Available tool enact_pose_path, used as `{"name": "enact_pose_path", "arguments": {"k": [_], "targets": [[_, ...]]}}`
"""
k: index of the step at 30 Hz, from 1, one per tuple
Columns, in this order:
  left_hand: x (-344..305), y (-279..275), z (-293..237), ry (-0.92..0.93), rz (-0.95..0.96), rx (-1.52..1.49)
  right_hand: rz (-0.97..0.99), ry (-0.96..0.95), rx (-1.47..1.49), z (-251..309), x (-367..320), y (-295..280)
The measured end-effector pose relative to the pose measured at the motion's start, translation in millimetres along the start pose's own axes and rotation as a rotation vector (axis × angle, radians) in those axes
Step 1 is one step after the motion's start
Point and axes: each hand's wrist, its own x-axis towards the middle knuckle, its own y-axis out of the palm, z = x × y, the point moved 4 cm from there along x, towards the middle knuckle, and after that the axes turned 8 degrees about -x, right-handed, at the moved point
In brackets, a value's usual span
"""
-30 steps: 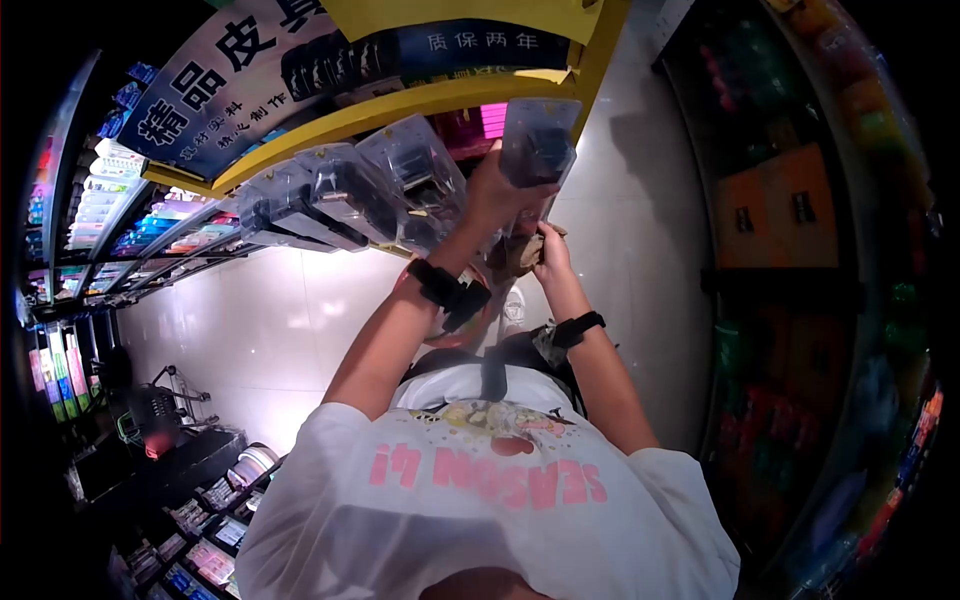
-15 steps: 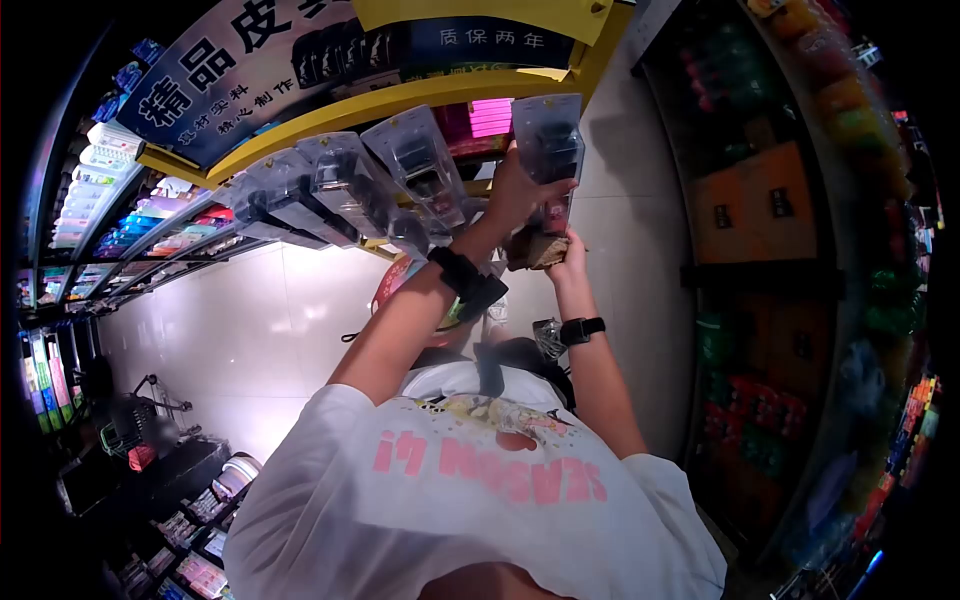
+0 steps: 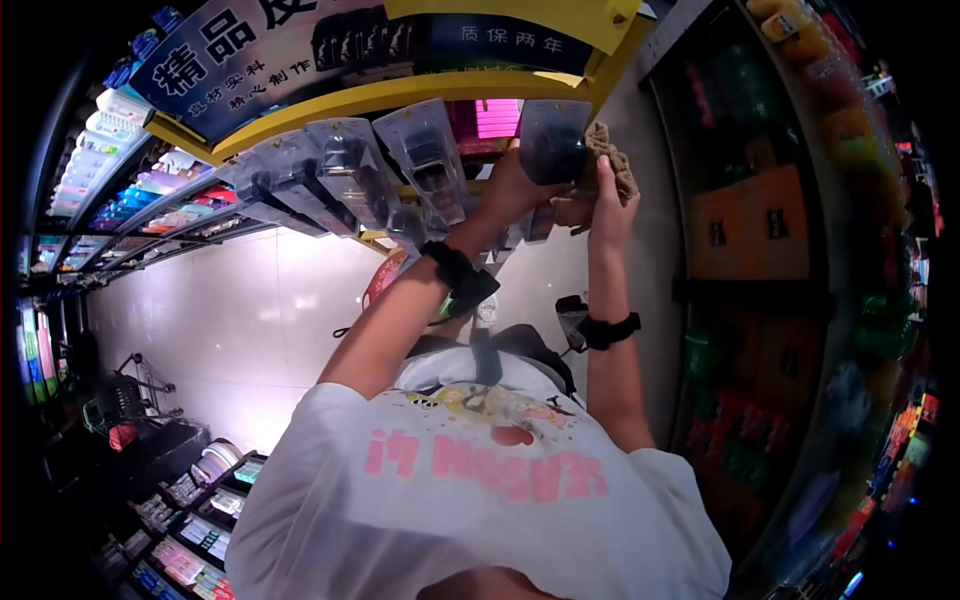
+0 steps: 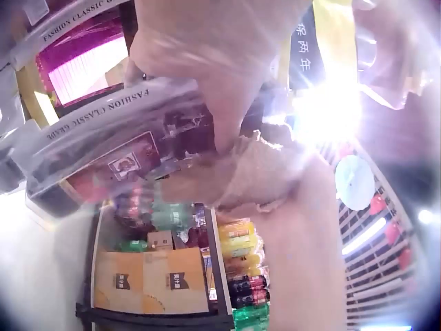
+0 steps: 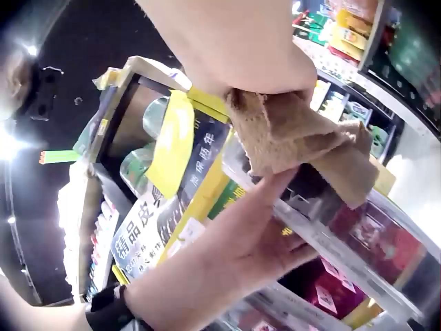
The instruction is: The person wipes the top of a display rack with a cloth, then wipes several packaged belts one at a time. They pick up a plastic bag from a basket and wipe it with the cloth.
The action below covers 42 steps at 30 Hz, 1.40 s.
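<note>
My left hand (image 3: pixel 510 190) grips a clear plastic belt package (image 3: pixel 553 140) at the right end of a hanging row. The package has a dark rolled item inside and a reddish printed card, seen in the left wrist view. My right hand (image 3: pixel 611 215) holds a folded brown cloth (image 3: pixel 620 172) against the package's right side. In the right wrist view, the cloth (image 5: pixel 275 134) drapes over the package's top edge, close by the left thumb. Its lower folds hang beside the clear wall (image 5: pixel 358 255).
Several similar packages (image 3: pixel 350 175) hang leftward under a yellow rack frame (image 3: pixel 400 90) with a printed sign (image 3: pixel 230 75). Pink boxes (image 3: pixel 497 118) sit behind them. A dark shelf with orange cartons (image 3: pixel 750 225) stands right; stocked shelves (image 3: pixel 110 170) line the left.
My right hand has risen with the brown cloth from below the package to its right side. The left hand keeps its grip on the package.
</note>
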Motion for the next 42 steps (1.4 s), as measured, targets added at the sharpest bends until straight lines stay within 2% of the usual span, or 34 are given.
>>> {"name": "enact_pose_path", "arguments": {"k": [1,2,4,6,8,9,12,17,19,21,22,24,26,28,30,32,34,36,38,40,41,42], "targets": [[2.3,3.2,13.4,0.022,-0.035,-0.181,0.068,-0.149,-0.190,16.6,-3.1,6.4],[0.9,8.3,27.5,0.020,-0.039,-0.179,0.131,-0.297,-0.378,29.7,-6.9,12.9],[0.8,5.1,20.4,-0.009,-0.142,-0.191,0.209,-0.369,-0.491,39.4,-4.8,23.7],[1.5,1.0,26.1,-0.071,-0.150,-0.081,0.202,-0.930,-0.913,51.9,-19.2,45.7],[5.3,0.7,35.0,0.023,-0.088,0.002,0.172,-0.912,-0.930,46.1,-18.4,42.9],[1.6,-3.3,28.4,-0.011,-0.115,0.080,0.215,-0.920,-0.923,44.9,-17.3,39.8],[3.0,-6.5,18.8,0.011,-0.131,-0.022,0.259,-0.947,-0.889,39.5,-19.6,30.3],[5.6,-7.9,26.5,0.021,-0.065,0.044,0.221,-1.021,-0.916,33.2,-35.9,21.3],[3.1,-3.0,29.1,0.033,-0.015,0.064,0.208,-1.035,-0.921,36.8,-36.9,24.6],[-3.0,-0.4,31.2,0.016,-0.157,-0.027,0.193,-1.048,-0.932,45.7,-37.2,29.4],[-5.3,1.2,33.2,0.014,-0.154,-0.030,0.204,-1.040,-0.999,50.7,-35.4,35.8],[-4.4,0.2,36.4,-0.040,-0.150,0.129,0.218,-1.028,-1.069,53.7,-26.6,48.1],[-0.3,-2.4,35.1,-0.037,-0.093,0.070,0.336,-1.019,-1.076,53.2,-17.6,65.0],[0.0,-4.2,32.9,0.101,-0.068,0.021,0.345,-1.028,-0.985,60.1,-23.2,68.8],[-3.2,-3.8,27.7,0.151,-0.062,0.079,0.377,-1.281,-1.084,50.8,-27.4,68.1],[-4.4,-5.9,21.2,0.194,-0.060,0.138,0.406,-1.291,-1.078,45.0,-23.1,68.2],[-2.2,-5.7,24.8,0.147,0.039,-0.039,0.430,-1.307,-1.070,51.0,-22.3,70.6],[-6.6,-6.0,24.7,0.139,0.037,-0.079,0.679,-1.202,-1.044,57.3,-23.5,75.5],[-3.7,-0.5,39.3,0.137,0.028,-0.120,0.723,-1.272,-1.113,54.2,-18.6,75.2],[3.3,7.5,38.3,0.005,0.201,-1.066,0.996,-1.423,-1.265,54.0,-20.7,82.7],[-0.3,3.6,36.8,0.109,0.280,-0.615,1.054,-1.436,-1.305,59.5,-19.7,85.6],[-7.1,-3.5,23.2,0.120,0.268,-0.612,1.059,-1.453,-1.301,64.1,-17.3,88.0]]}}
